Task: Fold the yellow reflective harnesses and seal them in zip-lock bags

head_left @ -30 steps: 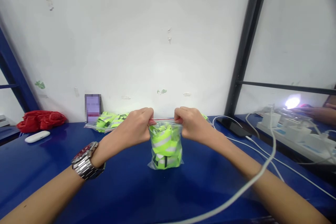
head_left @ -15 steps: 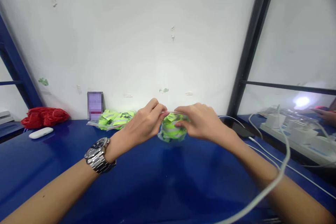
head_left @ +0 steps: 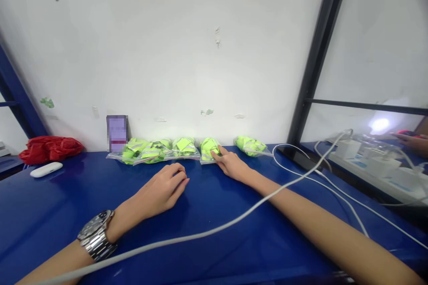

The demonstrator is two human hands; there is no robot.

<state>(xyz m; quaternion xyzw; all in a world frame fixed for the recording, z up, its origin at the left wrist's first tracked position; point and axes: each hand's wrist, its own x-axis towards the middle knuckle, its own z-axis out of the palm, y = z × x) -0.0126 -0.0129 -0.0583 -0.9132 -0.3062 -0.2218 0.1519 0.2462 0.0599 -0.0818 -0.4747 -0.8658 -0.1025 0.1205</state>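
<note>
My left hand, a metal watch on its wrist, hovers over or rests on the blue table with fingers loosely curled and apart, nothing visible in it. My right hand reaches forward, its extended fingers touching the right side of a clear plastic bag of folded neon-yellow reflective fabric. Left of that bag lie similar ones: a nearby bag, an overlapping bag and the leftmost bag. To the right of my right hand sits another bag.
A white cable crosses in front of both forearms. Along the wall stand a dark upright phone-like screen and a red crumpled bundle, with a white case before it. Rightward are a black phone, chargers and another person's hand.
Both hands have parted. The bag they held between them is now down on the table against the wall, my right hand still touching it. My left hand has drawn back toward me.
</note>
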